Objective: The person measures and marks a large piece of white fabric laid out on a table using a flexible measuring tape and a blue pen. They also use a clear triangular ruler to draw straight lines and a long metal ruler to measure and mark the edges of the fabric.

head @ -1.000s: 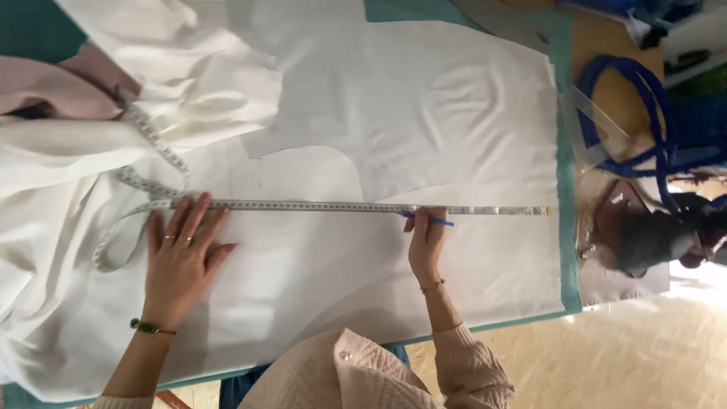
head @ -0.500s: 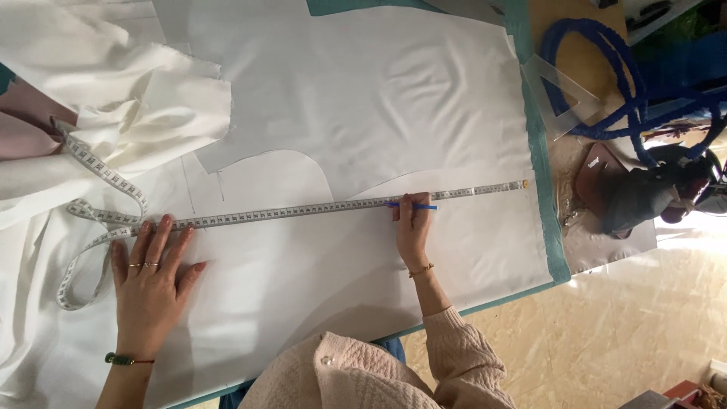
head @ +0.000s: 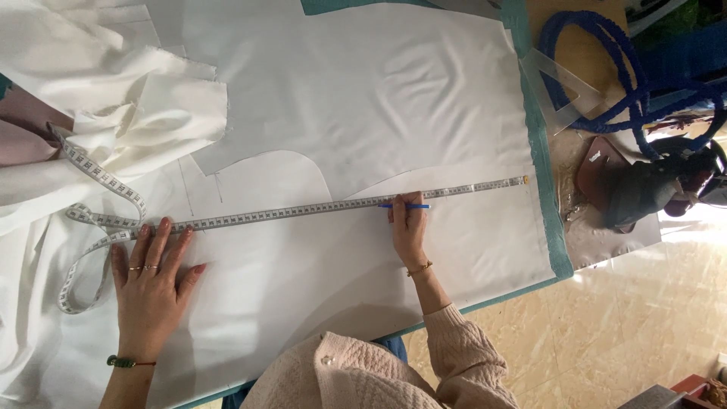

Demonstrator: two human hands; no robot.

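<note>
A white measuring tape (head: 303,210) lies stretched straight across white fabric (head: 363,98) on a teal-edged table (head: 547,189). My left hand (head: 150,282) lies flat with fingers spread, its fingertips pinning the tape's left part; the slack tape loops to the left of it. My right hand (head: 409,227) grips a blue pen (head: 405,206) laid along the tape's lower edge, right of the middle. A paper pattern piece (head: 257,178) with a curved edge lies under the tape.
Bunched white cloth (head: 113,98) is piled at the upper left. Off the table's right edge are a clear triangle ruler (head: 556,87), a blue looped cord (head: 621,68) and a dark iron (head: 644,189). Tiled floor (head: 644,318) shows at lower right.
The view has shifted, so the table sits a little differently in frame. Both hands keep their places on the tape; the pen stays against it.
</note>
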